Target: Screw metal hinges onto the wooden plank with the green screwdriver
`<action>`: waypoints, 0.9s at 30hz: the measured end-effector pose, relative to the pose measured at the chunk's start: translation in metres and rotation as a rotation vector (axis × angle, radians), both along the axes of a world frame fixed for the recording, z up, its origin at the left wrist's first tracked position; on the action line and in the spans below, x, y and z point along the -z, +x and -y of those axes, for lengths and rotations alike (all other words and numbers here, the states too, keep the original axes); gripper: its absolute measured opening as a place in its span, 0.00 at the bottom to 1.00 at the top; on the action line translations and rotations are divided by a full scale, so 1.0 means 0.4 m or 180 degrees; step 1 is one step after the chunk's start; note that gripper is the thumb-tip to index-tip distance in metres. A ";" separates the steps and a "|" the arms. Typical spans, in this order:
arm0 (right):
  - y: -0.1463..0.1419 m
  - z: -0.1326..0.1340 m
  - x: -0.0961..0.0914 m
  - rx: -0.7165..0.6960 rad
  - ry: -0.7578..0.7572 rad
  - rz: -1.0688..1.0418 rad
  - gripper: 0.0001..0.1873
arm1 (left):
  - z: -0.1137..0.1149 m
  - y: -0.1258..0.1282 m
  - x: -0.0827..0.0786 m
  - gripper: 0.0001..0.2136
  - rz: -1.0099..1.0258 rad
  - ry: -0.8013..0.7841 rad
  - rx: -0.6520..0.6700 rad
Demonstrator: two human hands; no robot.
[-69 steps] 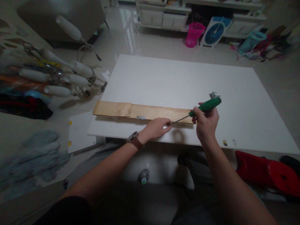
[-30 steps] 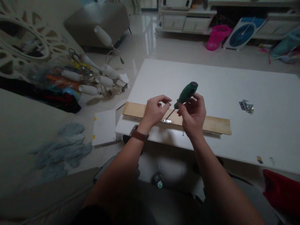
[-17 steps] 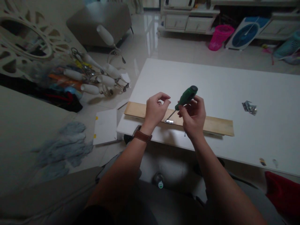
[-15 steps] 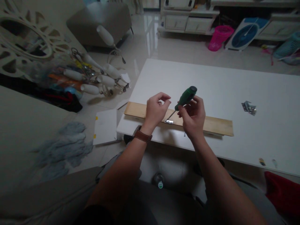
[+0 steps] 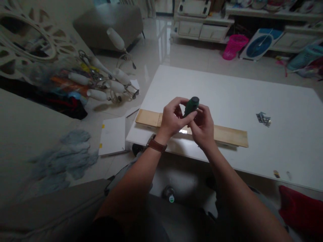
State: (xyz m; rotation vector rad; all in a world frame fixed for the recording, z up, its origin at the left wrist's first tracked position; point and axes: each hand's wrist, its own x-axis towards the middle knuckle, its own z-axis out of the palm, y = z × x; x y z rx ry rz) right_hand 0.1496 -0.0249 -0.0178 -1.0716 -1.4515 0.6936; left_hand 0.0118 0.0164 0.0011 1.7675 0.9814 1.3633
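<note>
Left hand (image 5: pixel 172 117) and right hand (image 5: pixel 204 127) share one screwdriver (image 5: pixel 191 106)

From my remote seat I see the left hand's thumb and fingers wrapped around the handle, while the right closes on it from the other side, partly hidden by the left thumb. The screwdriver leans slightly above a small metal plate (image 5: pixel 183 131) at the near edge of a wooden board (image 5: pixel 230 135). I can't see the tip, so I can't tell whether it sits in a screw. For a clean turn, I would line the shaft up with the screw, press evenly and turn slowly, one hand guiding low so the blade doesn't skid across the wood.

The handle looks like green plastic, with a dark, flat end. The plate is thin and shiny; the board is long, narrow and pale. Beneath it spreads a smooth white table (image 5: pixel 239 92), where angular metal parts (image 5: pixel 263 119) lie in a heap, well apart to the right.
</note>
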 end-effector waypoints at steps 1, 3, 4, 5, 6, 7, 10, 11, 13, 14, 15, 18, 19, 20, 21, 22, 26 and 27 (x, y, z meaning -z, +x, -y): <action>-0.001 0.002 -0.001 0.0016 0.0031 0.0068 0.18 | 0.002 0.002 -0.001 0.17 -0.0018 0.0020 -0.0040; -0.003 0.005 -0.005 0.0041 0.0057 0.0177 0.18 | 0.004 0.006 -0.001 0.19 -0.0043 0.0008 -0.0132; -0.004 0.007 -0.006 0.0036 0.0060 0.0202 0.18 | 0.005 0.008 0.000 0.19 -0.0052 -0.0007 -0.0174; -0.004 0.008 -0.008 0.0020 0.0058 0.0213 0.18 | 0.006 0.010 0.000 0.20 -0.0046 -0.0016 -0.0210; -0.003 0.009 -0.009 0.0003 0.0065 0.0216 0.18 | 0.007 0.011 0.001 0.20 -0.0025 -0.0020 -0.0235; -0.002 0.009 -0.009 -0.0004 0.0074 0.0226 0.18 | 0.008 0.013 0.001 0.20 0.0012 -0.0023 -0.0254; 0.004 0.010 -0.010 0.0016 0.0055 0.0328 0.20 | 0.010 0.017 -0.001 0.20 0.0145 -0.0052 -0.0303; 0.006 0.010 -0.011 0.0019 0.0036 0.0355 0.20 | 0.010 0.017 -0.002 0.20 0.0174 -0.0054 -0.0314; 0.009 0.008 -0.014 0.0012 0.0030 0.0379 0.20 | 0.009 0.018 -0.002 0.19 0.0199 -0.0033 -0.0318; 0.010 0.007 -0.018 0.0006 0.0048 0.0379 0.20 | 0.008 0.018 -0.001 0.18 0.0201 -0.0016 -0.0309; 0.011 0.007 -0.022 -0.0005 0.0066 0.0385 0.20 | 0.007 0.018 -0.001 0.18 0.0199 -0.0006 -0.0295; 0.018 0.006 -0.033 -0.0011 0.0101 0.0479 0.21 | 0.005 0.019 0.004 0.19 0.0242 -0.0052 -0.0262; 0.021 0.006 -0.035 -0.0008 0.0096 0.0533 0.22 | 0.005 0.019 0.006 0.19 0.0294 -0.0072 -0.0251; 0.026 0.006 -0.035 -0.0005 0.0087 0.0587 0.23 | 0.004 0.019 0.008 0.20 0.0358 -0.0082 -0.0228; 0.030 0.006 -0.032 -0.0009 0.0072 0.0634 0.24 | 0.004 0.019 0.010 0.20 0.0422 -0.0077 -0.0190; 0.035 0.007 -0.028 -0.0028 0.0049 0.0668 0.24 | 0.003 0.018 0.011 0.20 0.0464 -0.0067 -0.0133; 0.048 0.009 -0.007 -0.0209 -0.0032 0.0680 0.21 | 0.000 0.011 0.015 0.17 0.0397 -0.0058 0.0068; 0.048 0.010 -0.003 -0.0237 -0.0043 0.0671 0.21 | -0.001 0.009 0.015 0.17 0.0371 -0.0050 0.0089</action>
